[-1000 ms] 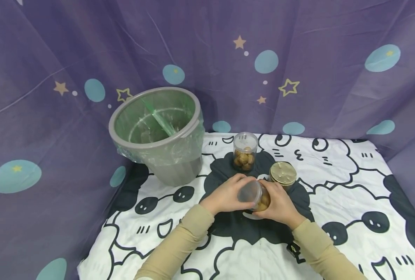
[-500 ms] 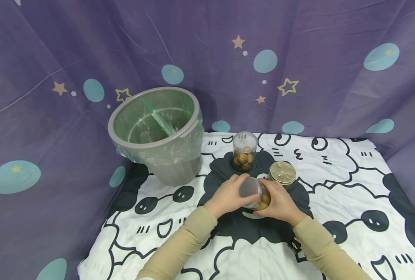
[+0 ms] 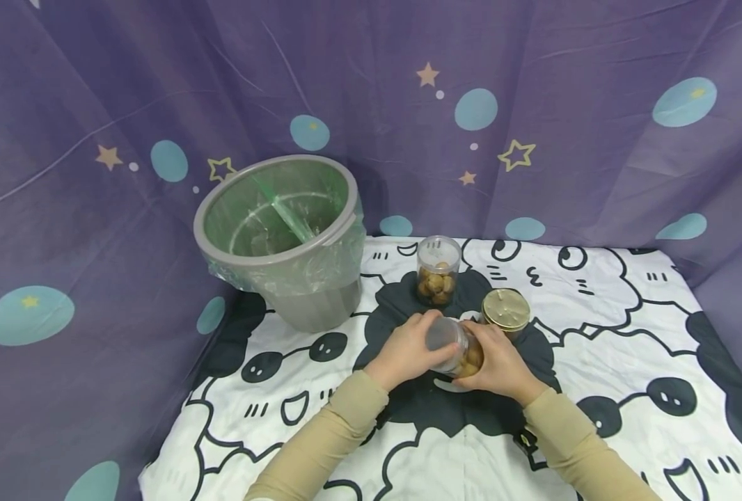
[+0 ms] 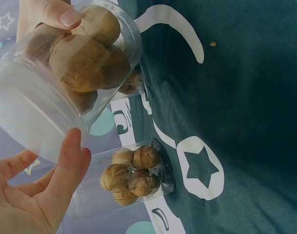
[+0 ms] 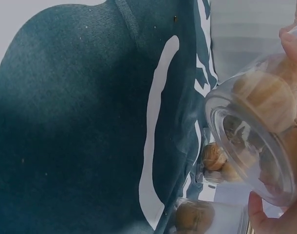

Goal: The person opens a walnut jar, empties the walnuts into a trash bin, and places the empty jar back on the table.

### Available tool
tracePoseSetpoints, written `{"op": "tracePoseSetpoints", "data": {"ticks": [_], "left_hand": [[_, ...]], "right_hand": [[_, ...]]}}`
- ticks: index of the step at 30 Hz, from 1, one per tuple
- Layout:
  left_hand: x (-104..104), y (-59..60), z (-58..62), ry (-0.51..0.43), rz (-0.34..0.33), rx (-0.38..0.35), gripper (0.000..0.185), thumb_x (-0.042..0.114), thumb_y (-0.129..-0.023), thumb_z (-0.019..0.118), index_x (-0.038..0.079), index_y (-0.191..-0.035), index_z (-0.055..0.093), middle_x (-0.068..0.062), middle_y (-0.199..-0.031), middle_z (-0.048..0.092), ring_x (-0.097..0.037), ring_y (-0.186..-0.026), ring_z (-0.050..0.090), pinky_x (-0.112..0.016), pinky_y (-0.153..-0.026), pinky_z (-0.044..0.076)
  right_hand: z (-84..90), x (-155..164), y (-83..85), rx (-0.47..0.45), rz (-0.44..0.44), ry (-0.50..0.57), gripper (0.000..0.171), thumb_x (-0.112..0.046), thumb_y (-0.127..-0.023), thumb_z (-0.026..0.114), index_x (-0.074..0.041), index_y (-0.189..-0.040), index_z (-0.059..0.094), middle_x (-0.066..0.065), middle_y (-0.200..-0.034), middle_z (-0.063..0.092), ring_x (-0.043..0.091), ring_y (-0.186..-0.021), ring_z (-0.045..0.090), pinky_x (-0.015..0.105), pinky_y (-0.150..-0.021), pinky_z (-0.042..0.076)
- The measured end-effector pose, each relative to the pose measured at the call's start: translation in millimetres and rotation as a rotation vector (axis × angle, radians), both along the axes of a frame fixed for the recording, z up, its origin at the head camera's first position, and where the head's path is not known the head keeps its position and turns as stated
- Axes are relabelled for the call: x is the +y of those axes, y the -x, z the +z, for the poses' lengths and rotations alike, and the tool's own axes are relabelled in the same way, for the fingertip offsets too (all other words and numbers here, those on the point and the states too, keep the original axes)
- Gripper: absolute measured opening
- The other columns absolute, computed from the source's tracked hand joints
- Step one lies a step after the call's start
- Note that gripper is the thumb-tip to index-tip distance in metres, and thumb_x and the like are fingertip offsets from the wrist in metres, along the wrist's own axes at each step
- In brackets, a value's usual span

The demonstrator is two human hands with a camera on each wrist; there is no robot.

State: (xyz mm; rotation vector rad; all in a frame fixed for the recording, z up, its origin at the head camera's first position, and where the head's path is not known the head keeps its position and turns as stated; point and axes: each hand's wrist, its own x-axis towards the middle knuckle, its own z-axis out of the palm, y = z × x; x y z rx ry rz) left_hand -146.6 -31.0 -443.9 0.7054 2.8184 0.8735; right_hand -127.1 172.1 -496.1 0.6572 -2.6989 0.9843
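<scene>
Between your two hands, just above the dark patch of the printed cloth on the desk (image 3: 596,334), you hold a clear plastic jar of walnuts (image 3: 455,348) tipped onto its side. Your right hand (image 3: 502,365) wraps the body of that jar from the right, fingers curled round it, with the thumb tip showing against the wall in the left wrist view. Your left hand (image 3: 405,351) curls over the frosted lid (image 3: 441,335) at the jar's left end; the left wrist view shows the thumb lying along the lid's edge.

The relation that counts is the jar's long axis: it runs roughly left to right, from one hand to the other, lid end toward your left hand and base in your right. The lid looks seated on the jar, though whether it is loosened you cannot tell from these views.

Just beyond your right hand stands a jar with a gold lid (image 3: 505,311), close to your knuckles but apart from them. A little farther off, past your left fingertips, a second clear jar of walnuts (image 3: 438,271) stands upright with its lid on. Farthest, well off to the left of your left hand, sits a grey bin (image 3: 283,240) lined with a thin green bag.
</scene>
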Motion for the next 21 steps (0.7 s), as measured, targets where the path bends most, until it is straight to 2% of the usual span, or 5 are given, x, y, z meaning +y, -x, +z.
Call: {"op": "tracePoseSetpoints", "data": {"ticks": [10,17,21], "left_hand": [[-2.8,0.7,2.7,-0.054,0.008,-0.039,0.06,0.05,-0.089,0.059,0.018,-0.136,0.043,-0.012,-0.123,0.054,-0.026,-0.1,0.061,-0.036,-0.081,0.052],[-7.4,1.6,1.7,-0.1,-0.014,-0.033,0.061,0.048,-0.088,0.061,0.019,-0.139,0.041,-0.012,-0.126,0.052,-0.026,-0.102,0.06,-0.036,-0.082,0.052],[-11.3,2.7,-0.3,-0.091,-0.012,-0.031,0.064,0.048,-0.088,0.061,0.019,-0.14,0.04,-0.012,-0.13,0.05,-0.026,-0.104,0.06,-0.037,-0.083,0.052]], "right_hand": [[-1.9,4.8,1.4,-0.026,-0.02,0.045,0.098,-0.032,-0.049,0.094,-0.009,-0.132,0.048,0.01,-0.123,0.058,0.03,-0.106,0.052,0.049,-0.085,0.048],[-2.8,9.5,2.0,-0.03,-0.025,0.09,0.096,-0.029,-0.05,0.094,-0.008,-0.132,0.048,0.011,-0.118,0.059,0.028,-0.103,0.052,0.05,-0.085,0.046],[-2.6,14.0,3.7,-0.009,-0.038,0.107,0.096,-0.026,-0.049,0.094,-0.005,-0.131,0.048,0.011,-0.114,0.061,0.028,-0.101,0.054,0.05,-0.085,0.046]]}}
